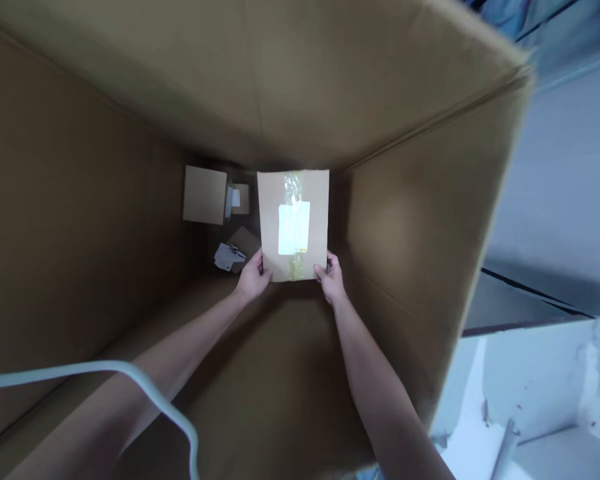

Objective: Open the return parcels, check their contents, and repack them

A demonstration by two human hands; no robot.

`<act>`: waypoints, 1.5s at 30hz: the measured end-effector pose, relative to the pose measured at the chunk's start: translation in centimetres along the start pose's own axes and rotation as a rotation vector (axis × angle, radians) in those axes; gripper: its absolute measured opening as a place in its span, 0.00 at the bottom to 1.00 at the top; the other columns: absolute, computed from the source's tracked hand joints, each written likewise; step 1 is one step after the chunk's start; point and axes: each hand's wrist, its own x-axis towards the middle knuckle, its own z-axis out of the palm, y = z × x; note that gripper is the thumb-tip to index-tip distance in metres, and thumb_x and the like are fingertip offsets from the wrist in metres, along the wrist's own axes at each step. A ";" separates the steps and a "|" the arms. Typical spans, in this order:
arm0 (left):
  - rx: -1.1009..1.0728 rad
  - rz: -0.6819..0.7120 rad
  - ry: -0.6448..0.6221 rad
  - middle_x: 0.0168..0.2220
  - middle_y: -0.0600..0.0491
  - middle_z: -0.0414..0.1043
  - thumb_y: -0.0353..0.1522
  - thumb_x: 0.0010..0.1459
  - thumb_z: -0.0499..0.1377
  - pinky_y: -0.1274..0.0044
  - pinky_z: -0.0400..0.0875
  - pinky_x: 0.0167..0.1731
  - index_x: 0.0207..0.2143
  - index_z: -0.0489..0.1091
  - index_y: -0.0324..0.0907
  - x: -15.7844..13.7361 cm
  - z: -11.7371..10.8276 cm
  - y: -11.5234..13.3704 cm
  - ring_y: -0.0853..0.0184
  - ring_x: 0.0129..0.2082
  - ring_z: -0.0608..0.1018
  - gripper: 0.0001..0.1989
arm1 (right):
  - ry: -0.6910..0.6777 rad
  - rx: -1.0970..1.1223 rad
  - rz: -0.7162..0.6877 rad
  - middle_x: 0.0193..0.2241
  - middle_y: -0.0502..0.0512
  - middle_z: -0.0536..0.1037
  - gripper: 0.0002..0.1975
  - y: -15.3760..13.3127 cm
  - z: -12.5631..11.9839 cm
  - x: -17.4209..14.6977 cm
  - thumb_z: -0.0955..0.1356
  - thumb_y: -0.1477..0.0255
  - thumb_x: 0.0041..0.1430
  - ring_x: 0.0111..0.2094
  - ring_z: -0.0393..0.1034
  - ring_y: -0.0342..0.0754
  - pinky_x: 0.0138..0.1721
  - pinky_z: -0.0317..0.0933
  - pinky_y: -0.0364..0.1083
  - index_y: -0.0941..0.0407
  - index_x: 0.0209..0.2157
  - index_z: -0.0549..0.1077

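Both my arms reach down into a large, deep cardboard box [380, 100]. Between my hands is a smaller cardboard box [270, 227], sealed with clear tape and bearing a bright white label [294, 229]. My left hand [253, 277] grips its near left corner, thumb on top. At the near right corner my right hand [332, 279] grips it the same way. The fingers under the box are hidden. Whether the small box touches the bottom of the large one I cannot tell.
Left of the held box lie a square carton [205, 195], a smaller labelled carton [241, 199] and a tilted cardboard piece [245, 241] with white paper [229, 257] on it. A white cable or tube [130, 370] curves across my left forearm. Tall cardboard walls surround my arms.
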 end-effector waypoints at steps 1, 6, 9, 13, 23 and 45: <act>0.013 0.002 0.002 0.59 0.44 0.64 0.24 0.46 0.58 0.62 0.61 0.59 0.62 0.55 0.40 -1.3 -0.2 0.9 0.56 0.57 0.70 0.39 | 0.001 0.037 0.012 0.55 0.56 0.68 0.26 -0.8 0.2 -1.6 0.72 0.67 0.48 0.56 0.63 0.51 0.50 0.65 0.54 0.50 0.49 0.63; 0.030 0.058 -0.047 0.58 0.44 0.65 0.23 0.44 0.57 0.63 0.62 0.59 0.61 0.55 0.40 -8.0 -1.6 5.6 0.57 0.57 0.70 0.39 | -0.003 0.117 0.035 0.50 0.55 0.72 0.23 -4.0 0.9 -9.9 0.72 0.66 0.47 0.49 0.68 0.51 0.48 0.66 0.55 0.50 0.44 0.62; 0.044 0.091 -0.078 0.58 0.43 0.65 0.23 0.44 0.57 0.62 0.62 0.58 0.61 0.55 0.39 -12.2 -2.5 8.6 0.57 0.56 0.70 0.39 | 0.003 0.133 -0.054 0.47 0.55 0.73 0.23 -5.8 1.2 -14.9 0.73 0.67 0.47 0.49 0.69 0.50 0.54 0.61 0.54 0.52 0.43 0.63; 0.059 0.154 -0.108 0.60 0.42 0.62 0.25 0.45 0.58 0.62 0.61 0.59 0.60 0.55 0.39 -18.4 -3.4 13.1 0.56 0.58 0.68 0.37 | -0.004 0.148 -0.163 0.48 0.56 0.73 0.22 -8.9 1.5 -21.5 0.73 0.65 0.49 0.50 0.68 0.51 0.56 0.58 0.55 0.52 0.44 0.64; 0.118 0.432 -0.069 0.60 0.38 0.60 0.27 0.45 0.59 0.60 0.60 0.59 0.56 0.57 0.40 -33.4 -3.8 21.1 0.54 0.61 0.64 0.33 | -0.057 0.148 -0.452 0.55 0.56 0.70 0.23 -16.6 0.2 -36.6 0.71 0.63 0.54 0.56 0.64 0.53 0.58 0.58 0.55 0.50 0.50 0.65; 0.454 0.483 -0.558 0.56 0.37 0.64 0.34 0.46 0.64 0.61 0.67 0.55 0.53 0.56 0.41 -43.4 6.7 19.8 0.53 0.58 0.69 0.31 | 0.461 0.302 -0.527 0.51 0.57 0.72 0.22 -9.2 -9.7 -54.1 0.70 0.60 0.54 0.51 0.66 0.53 0.49 0.63 0.52 0.51 0.49 0.68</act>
